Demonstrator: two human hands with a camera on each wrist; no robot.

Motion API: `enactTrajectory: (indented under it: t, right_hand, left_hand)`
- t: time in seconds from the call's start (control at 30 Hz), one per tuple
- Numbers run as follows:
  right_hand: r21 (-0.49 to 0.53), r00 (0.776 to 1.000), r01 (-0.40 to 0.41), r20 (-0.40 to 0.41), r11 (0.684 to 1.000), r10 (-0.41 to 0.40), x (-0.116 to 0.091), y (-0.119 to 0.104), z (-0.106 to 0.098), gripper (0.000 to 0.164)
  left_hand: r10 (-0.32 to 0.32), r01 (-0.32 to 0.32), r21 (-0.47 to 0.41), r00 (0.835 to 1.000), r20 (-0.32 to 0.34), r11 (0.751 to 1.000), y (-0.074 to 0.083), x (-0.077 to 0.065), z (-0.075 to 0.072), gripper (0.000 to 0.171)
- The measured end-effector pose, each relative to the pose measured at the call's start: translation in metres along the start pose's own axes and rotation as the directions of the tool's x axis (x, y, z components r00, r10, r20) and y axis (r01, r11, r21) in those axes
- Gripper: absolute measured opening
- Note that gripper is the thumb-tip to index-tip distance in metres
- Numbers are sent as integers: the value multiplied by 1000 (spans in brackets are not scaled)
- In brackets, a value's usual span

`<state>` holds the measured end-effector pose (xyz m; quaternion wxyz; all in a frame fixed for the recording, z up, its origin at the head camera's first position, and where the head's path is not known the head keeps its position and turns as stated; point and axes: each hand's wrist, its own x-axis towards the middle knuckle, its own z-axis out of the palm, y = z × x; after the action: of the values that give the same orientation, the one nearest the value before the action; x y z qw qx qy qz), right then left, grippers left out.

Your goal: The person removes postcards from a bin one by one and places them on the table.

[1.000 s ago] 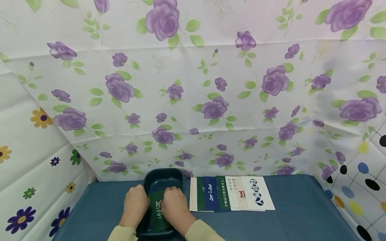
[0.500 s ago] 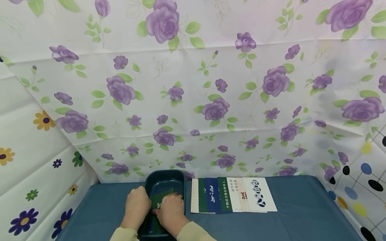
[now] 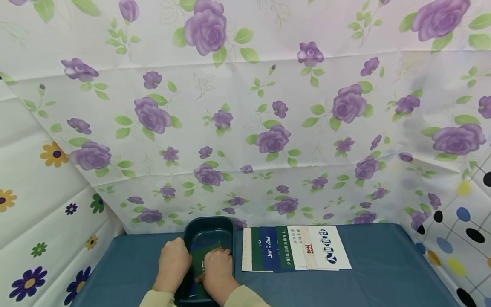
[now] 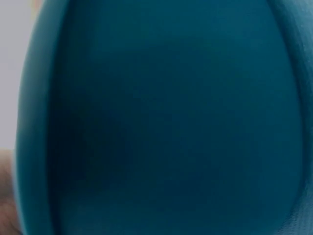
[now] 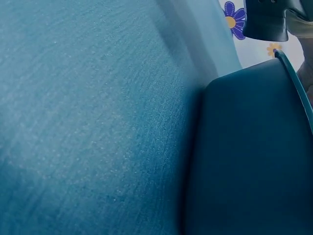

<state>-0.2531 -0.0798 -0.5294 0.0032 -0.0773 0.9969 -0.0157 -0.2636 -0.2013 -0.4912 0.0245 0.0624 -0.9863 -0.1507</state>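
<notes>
A dark teal plastic bin stands on the blue-covered table, long and open at the top. My left hand grips its left rim, with the fingers mostly hidden. Inside the bin a dark green printed card lies at a slant, and some dark blue shows beneath it. My right hand reaches into the bin and holds this card, thumb stretched to the left over it; its fingertips are partly hidden. The bin's wall fills the left wrist view. In the right wrist view the bin's outer side appears beside the table.
Right of the bin, several overlapping printed cards in white, green, blue and beige lie in a row on the table. A purple-flowered cloth hangs behind, with patterned cloths at both sides. A dark device shows near the left wrist.
My right hand has moved slightly with the green card inside the bin, and it covers more of the card's print. The left hand stays on the rim; the row of cards is unchanged.
</notes>
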Motion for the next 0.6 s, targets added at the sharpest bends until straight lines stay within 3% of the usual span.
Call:
enactTrajectory:
  t: [0.2,0.37,0.6]
  right_hand:
    - [52,1000,10,-16,999,-10,-3,3,1,97]
    - [50,996,38,-79,998,-34,-6,5,2,93]
    - [17,991,33,-134,999,-30,-3,4,-1,108]
  left_hand:
    - [-5,5,-5,1000,20,1000,1,-2,0,8]
    - [-1,1,-10,1000,11,1000,1,-1,2,7]
    - [16,-16,-11,1000,-7,1000,0,-2,0,5]
